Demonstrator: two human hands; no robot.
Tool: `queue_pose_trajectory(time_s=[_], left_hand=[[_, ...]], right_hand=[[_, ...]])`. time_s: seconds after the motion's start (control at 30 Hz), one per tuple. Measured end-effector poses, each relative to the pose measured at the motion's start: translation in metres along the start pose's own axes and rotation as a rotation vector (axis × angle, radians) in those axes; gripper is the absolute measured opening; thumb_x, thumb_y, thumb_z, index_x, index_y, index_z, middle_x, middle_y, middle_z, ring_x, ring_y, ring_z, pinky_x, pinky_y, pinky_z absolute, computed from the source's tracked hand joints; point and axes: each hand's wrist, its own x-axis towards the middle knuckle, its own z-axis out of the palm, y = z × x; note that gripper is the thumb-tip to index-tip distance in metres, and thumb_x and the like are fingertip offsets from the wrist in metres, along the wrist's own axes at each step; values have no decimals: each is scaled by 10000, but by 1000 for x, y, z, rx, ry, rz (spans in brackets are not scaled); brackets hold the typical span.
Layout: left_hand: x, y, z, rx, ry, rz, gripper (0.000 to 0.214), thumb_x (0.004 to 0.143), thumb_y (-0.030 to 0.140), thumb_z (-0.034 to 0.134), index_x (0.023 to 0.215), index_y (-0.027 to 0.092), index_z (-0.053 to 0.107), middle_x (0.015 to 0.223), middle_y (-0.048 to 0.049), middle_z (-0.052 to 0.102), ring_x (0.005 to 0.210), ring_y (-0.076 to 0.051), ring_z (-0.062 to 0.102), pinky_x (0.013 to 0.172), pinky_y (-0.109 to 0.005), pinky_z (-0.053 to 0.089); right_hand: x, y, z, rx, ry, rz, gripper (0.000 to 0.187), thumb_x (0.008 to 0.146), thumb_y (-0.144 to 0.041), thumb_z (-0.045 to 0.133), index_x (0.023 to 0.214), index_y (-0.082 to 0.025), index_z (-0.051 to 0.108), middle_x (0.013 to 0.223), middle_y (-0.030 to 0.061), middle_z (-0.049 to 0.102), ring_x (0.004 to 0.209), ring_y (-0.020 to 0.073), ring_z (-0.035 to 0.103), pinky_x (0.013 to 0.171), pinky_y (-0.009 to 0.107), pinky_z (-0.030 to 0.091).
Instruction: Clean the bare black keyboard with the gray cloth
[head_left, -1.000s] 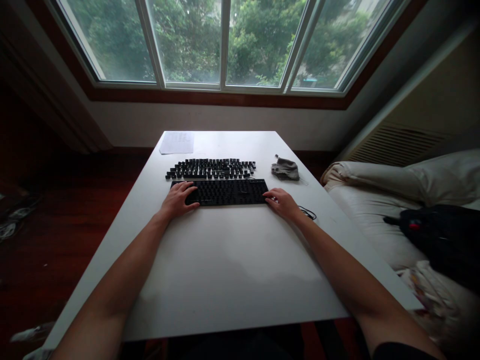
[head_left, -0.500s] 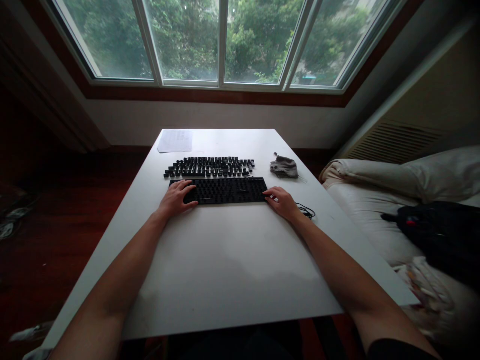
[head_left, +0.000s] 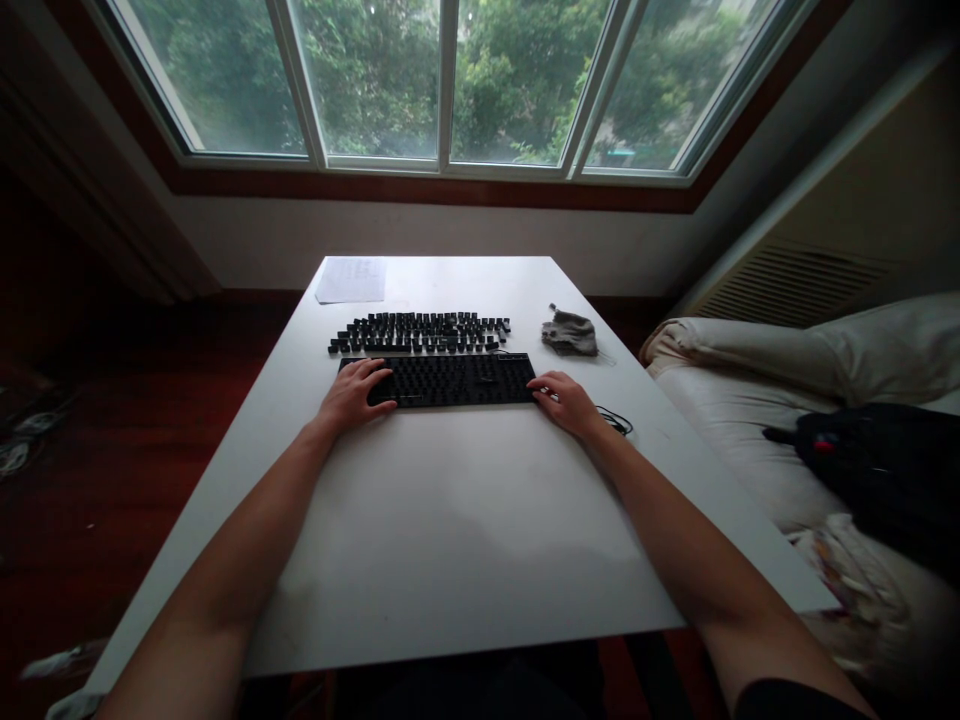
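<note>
A black keyboard (head_left: 457, 382) lies flat on the white table (head_left: 465, 520). My left hand (head_left: 352, 393) rests over its left end, fingers spread across the top and the thumb near the front edge. At the opposite end, my right hand (head_left: 564, 400) has its fingers and thumb drawn together on the right edge of the keyboard. Just behind it stand rows of loose black keycaps (head_left: 420, 330), with a long one among them. A black cable (head_left: 616, 420) lies coiled beside my right wrist, partly hidden by it.
A crumpled grey cloth (head_left: 570, 333) lies right of the keycaps. Sheets of paper (head_left: 351, 280) sit at the far left corner. Beyond the table is a window (head_left: 442, 170). On the right, a pale sofa (head_left: 720, 370) holds a dark bag (head_left: 885, 470).
</note>
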Motion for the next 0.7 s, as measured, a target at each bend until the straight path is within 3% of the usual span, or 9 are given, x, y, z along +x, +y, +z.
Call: queue_pose_trajectory(time_s=[0.23, 0.57, 0.7], left_hand=[[0, 1, 1, 5, 2, -4, 654, 855, 595, 669, 1426, 288, 580, 1548, -74, 487, 1431, -363, 401, 1214, -559, 318], [-1, 3, -2, -21, -10, -16, 655, 851, 591, 673, 1427, 293, 579, 1548, -68, 487, 1441, -368, 383, 1216, -573, 305], [-1, 2, -3, -31, -8, -20, 655, 846, 587, 680, 1425, 297, 584, 1548, -66, 485, 1443, -368, 381, 1216, -569, 310]], right_hand=[[3, 1, 2, -130, -37, -37, 195, 923, -238, 590, 1065, -257, 723, 1063, 90, 681, 1036, 280, 602, 941, 445, 521], [1, -6, 4, -86, -39, -34, 200, 901, -214, 591, 1047, -261, 719, 1091, 97, 673, 1086, 290, 603, 988, 480, 519], [3, -4, 4, 18, 9, 32, 180, 900, -285, 601, 1039, -242, 707, 1046, 82, 690, 936, 245, 652, 860, 410, 569]])
